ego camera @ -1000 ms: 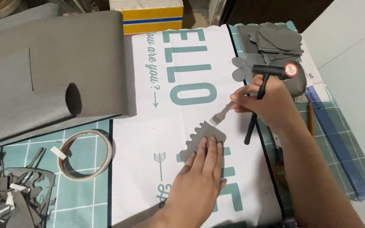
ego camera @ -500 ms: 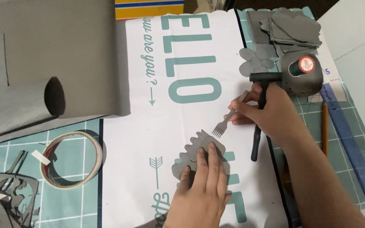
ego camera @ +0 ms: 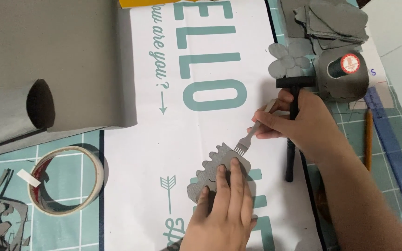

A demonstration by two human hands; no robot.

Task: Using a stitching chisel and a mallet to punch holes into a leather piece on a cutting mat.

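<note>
So the left hand [ego camera: 224, 204] is flat on the grey leaf-shaped cutout [ego camera: 210, 174], fingers pressed together on its near half, pinning it to the white printed sheet [ego camera: 187, 135]. The right hand [ego camera: 298, 121] pinches a small fork [ego camera: 250, 137] by its handle, tines touching the far right edge of the cutout, just beyond the left fingertips (so the cutout sits between the 2 hands, closer to the left one). A black-handled tool [ego camera: 293, 125] lies under the right hand. Far right there's a pile of grey scraps [ego camera: 331, 21] and a spool [ego camera: 345, 69], and a tape roll [ego camera: 66, 186] sits on the green cutting mat [ego camera: 5, 167] to the left. Compared to half a second back, hands and cutout haven't really budged, only the view has shifted a bit.
</note>
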